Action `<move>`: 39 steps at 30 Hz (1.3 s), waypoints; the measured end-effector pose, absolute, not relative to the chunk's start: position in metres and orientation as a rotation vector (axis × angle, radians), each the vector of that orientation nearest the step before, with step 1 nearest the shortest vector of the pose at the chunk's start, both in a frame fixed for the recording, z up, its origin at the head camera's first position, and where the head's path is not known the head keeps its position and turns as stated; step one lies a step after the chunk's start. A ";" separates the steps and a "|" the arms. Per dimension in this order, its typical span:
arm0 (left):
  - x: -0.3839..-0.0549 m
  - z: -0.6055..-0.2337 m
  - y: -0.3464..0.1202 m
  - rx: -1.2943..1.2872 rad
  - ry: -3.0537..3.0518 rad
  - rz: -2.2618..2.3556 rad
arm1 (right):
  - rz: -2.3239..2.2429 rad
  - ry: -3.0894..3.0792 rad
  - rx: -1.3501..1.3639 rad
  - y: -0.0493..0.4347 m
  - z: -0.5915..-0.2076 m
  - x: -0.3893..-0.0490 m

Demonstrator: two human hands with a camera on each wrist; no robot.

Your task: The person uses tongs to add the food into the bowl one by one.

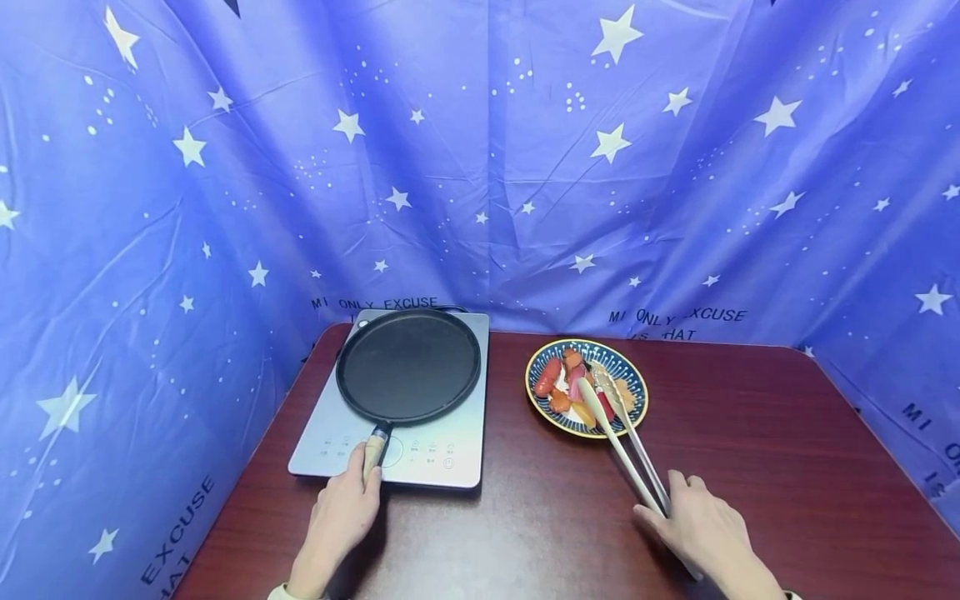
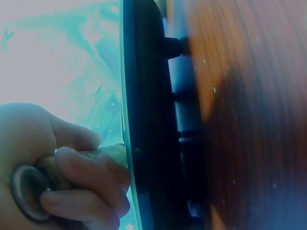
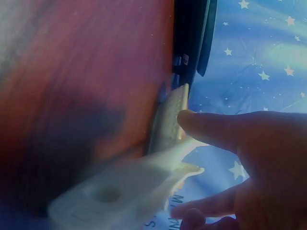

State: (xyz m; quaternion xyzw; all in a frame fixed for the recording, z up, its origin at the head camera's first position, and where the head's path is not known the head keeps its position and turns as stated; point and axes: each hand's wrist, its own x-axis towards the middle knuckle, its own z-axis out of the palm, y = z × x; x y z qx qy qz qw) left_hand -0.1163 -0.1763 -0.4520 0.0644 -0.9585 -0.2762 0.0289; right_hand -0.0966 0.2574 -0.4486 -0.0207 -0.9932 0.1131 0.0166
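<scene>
My left hand [image 1: 341, 508] grips the wooden handle [image 1: 373, 450] of a flat black frying pan [image 1: 408, 365], which sits on a silver induction cooktop [image 1: 315, 454]. In the left wrist view, the fingers [image 2: 91, 177] curl round this handle, and its round metal end shows by the palm. To the right, my right hand [image 1: 701, 521] holds metal tongs [image 1: 630, 467], thumb on one side and fingers on the other. The tongs' tips rest over food on a patterned plate [image 1: 534, 402]. Their hand end [image 3: 110, 191] looks pale and blurred in the right wrist view.
On the plate lie a red sausage [image 1: 548, 377] and several other food pieces. The cooktop and plate stand on a dark red wooden table [image 1: 750, 417]. A blue star-printed curtain [image 1: 540, 192] hangs close behind the table and along both sides.
</scene>
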 end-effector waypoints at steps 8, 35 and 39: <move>-0.116 -0.452 -0.176 0.187 -2.953 -0.851 | 0.334 -3.097 -0.042 0.259 -0.459 -0.101; -0.119 -0.451 -0.178 0.173 -2.951 -0.854 | 0.579 -3.104 -0.092 0.264 -0.459 -0.107; -0.118 -0.451 -0.178 0.177 -2.951 -0.857 | 0.648 -3.103 -0.147 0.264 -0.456 -0.107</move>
